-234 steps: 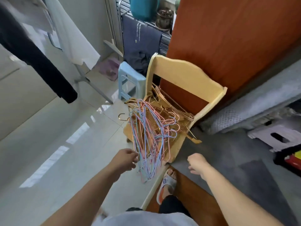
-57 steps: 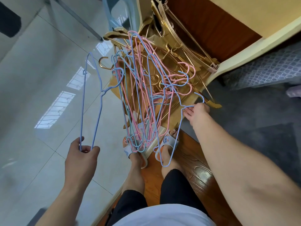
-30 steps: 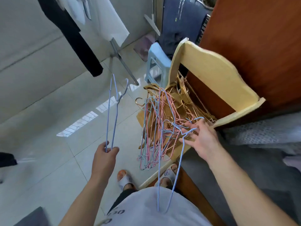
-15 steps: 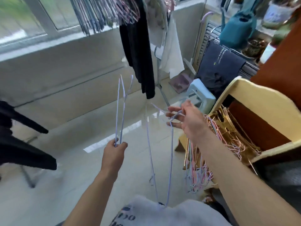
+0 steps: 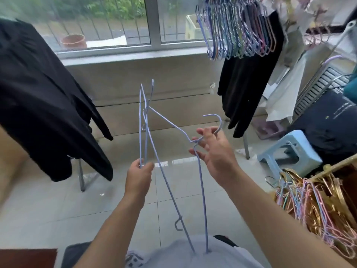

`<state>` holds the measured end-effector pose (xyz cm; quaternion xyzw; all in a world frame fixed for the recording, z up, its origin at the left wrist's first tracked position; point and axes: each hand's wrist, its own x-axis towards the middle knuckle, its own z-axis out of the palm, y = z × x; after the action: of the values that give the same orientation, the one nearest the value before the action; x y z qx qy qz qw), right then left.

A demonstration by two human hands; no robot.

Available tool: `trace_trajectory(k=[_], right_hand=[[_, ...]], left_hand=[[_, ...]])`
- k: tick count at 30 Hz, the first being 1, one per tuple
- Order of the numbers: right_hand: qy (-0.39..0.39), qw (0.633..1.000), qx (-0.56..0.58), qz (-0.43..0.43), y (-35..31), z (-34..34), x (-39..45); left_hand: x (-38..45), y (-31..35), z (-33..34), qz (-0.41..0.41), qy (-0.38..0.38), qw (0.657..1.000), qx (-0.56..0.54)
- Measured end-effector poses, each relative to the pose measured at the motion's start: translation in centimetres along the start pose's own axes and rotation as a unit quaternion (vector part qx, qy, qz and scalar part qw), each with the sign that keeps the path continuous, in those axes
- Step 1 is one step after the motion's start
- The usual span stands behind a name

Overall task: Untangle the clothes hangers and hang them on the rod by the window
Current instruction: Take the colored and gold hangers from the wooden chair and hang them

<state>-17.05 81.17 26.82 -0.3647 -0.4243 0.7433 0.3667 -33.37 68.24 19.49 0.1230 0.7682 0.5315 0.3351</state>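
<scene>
My left hand (image 5: pixel 138 172) pinches the bottom of a thin blue wire hanger (image 5: pixel 143 124) that stands upright, hook at the top. My right hand (image 5: pixel 213 151) holds a second blue wire hanger (image 5: pixel 201 190) at its neck, hook pointing up and right; its long wires run down to my shirt. The two hangers cross near the first one's neck. A tangled pile of pink, blue and gold hangers (image 5: pixel 316 207) lies at the lower right. Several coloured hangers (image 5: pixel 237 29) hang in a row by the window at the upper right; the rod itself is out of frame.
Black garments hang at the left (image 5: pixel 44 97) and centre right (image 5: pixel 249 78). A light blue plastic stool (image 5: pixel 289 151) stands on the tiled floor at the right, with dark cloth and a rack behind it. The window (image 5: pixel 119 20) and its sill span the far wall.
My view has swung up from the chair towards the window. My right hand pulled a second blue hanger free of the pile and lifted it beside the one in my left hand.
</scene>
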Motion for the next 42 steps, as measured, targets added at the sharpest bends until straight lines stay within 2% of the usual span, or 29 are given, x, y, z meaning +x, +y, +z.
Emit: trace_trajectory(k=[5,10,12,16,19,22,25,27,30,35,42], right_hand=[[-0.006,0.994,0.013,0.107,1.8,2.4,2.1],[-0.105,0.968,-0.116,0.198,4.5,2.3,2.9],[-0.089,0.971,-0.145,0.170,3.2,2.5,6.5],[-0.033,0.979,-0.200,0.011,-4.9,3.5,17.5],[-0.065,0.964,-0.253,-0.053,-11.3,3.6,23.3],[-0.094,0.944,-0.309,-0.063,-13.7,2.5,25.4],[-0.121,0.925,-0.359,-0.033,-11.9,-0.7,24.9],[-0.135,0.929,-0.344,0.013,-10.4,-2.2,24.9],[-0.155,0.937,-0.312,0.034,-10.8,-1.3,25.5],[-0.198,0.952,-0.234,-0.017,-15.2,2.3,25.7],[-0.137,0.949,-0.263,-0.105,-22.0,6.2,28.2]], left_hand=[[1.9,1.1,-1.3,-0.022,0.042,0.999,-0.015],[4.2,3.6,-0.6,-0.022,0.081,0.996,-0.030],[5.4,5.7,0.6,-0.025,0.089,0.995,-0.039],[8.2,12.4,2.9,-0.027,0.083,0.995,-0.052],[10.2,17.3,4.6,0.001,0.065,0.995,-0.079],[11.2,20.4,5.7,0.032,0.063,0.995,-0.076],[11.5,22.0,6.8,0.038,0.049,0.994,-0.096],[12.4,22.7,7.5,0.039,0.043,0.993,-0.100],[13.3,23.3,8.2,0.032,0.036,0.992,-0.120],[15.0,24.9,8.2,0.049,0.020,0.993,-0.109],[16.2,27.0,6.2,0.094,0.021,0.991,-0.096]])
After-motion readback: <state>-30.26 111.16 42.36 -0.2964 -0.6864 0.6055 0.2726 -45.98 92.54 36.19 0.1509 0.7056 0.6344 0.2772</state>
